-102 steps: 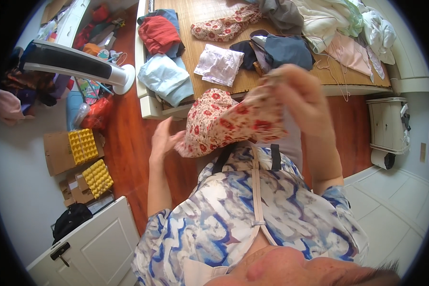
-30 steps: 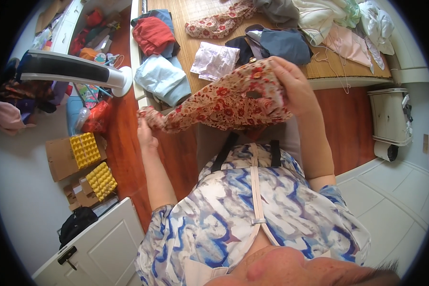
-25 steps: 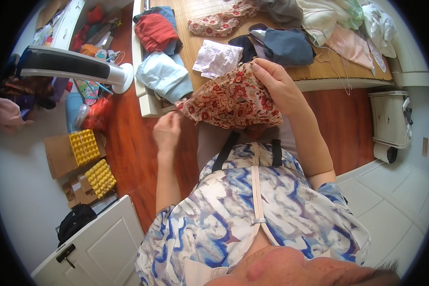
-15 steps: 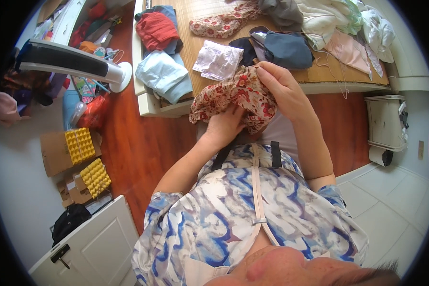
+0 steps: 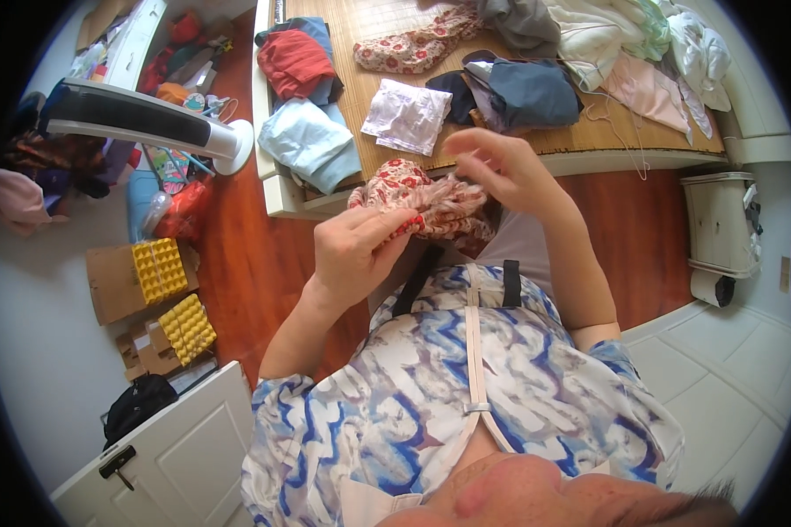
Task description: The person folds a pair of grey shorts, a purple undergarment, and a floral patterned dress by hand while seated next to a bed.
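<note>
A crumpled floral garment (image 5: pixel 444 206), cream and brown with red flowers, is bunched above my lap at the front edge of the mat-covered bed. My left hand (image 5: pixel 356 250) pinches its left side between thumb and fingers. Just above the garment's right side is my right hand (image 5: pixel 501 171), its fingers apart and partly smeared by motion, with nothing seen in them. Beyond lies a folded pale lilac cloth (image 5: pixel 406 116). A similar floral piece (image 5: pixel 420 44) rests farther back on the bed.
Folded red (image 5: pixel 296 66) and light blue (image 5: pixel 306 136) clothes are stacked at the bed's left. Dark blue-grey clothes (image 5: pixel 534 92) lie right of centre, near a loose white and pink heap (image 5: pixel 646 83). A tower fan (image 5: pixel 149 123) leans in from the left; a white bin (image 5: pixel 721 224) stands right.
My right hand has let go of the garment's upper edge and lifted off. My left hand has come out from under the cloth to its left side, and the garment is more bunched.
</note>
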{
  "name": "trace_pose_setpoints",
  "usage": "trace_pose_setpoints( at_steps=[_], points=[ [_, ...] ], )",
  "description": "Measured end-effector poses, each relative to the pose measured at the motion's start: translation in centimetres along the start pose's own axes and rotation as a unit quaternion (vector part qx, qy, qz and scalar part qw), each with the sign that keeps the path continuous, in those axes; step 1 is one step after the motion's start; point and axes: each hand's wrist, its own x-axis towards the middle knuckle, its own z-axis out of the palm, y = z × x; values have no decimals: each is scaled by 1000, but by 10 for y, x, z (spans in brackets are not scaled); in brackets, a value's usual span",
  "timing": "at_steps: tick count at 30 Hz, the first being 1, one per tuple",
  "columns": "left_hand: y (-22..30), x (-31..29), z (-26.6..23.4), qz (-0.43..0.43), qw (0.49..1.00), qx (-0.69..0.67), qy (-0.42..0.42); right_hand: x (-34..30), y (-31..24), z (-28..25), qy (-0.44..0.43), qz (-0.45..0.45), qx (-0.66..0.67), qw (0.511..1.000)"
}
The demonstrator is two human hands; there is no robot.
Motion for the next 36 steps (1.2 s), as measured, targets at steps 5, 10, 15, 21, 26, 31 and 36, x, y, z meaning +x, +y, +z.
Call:
trace_pose_setpoints(
  at_steps=[5,10,15,21,26,31,36],
  points=[
    [1,5,8,10,999,-14,29,-4,-12,23,-148,-72,116,979],
    [4,16,0,7,999,0,36,-17,9,19,-140,-61,115,982],
    [-1,12,-4,-31,998,34,35,-22,24,30,-199,-71,47,976],
    [-5,16,-2,-14,997,62,35,-30,45,19,-43,-23,-70,996],
    [-29,5,10,-17,981,127,-149,-30,30,-27,141,75,-78,984],
    [-30,2,10,-35,965,175,-195,-39,9,-52,312,-25,205,928],
    [-15,37,-48,38,972,225,48,-44,-8,-62,352,-15,181,918]
  ],
)
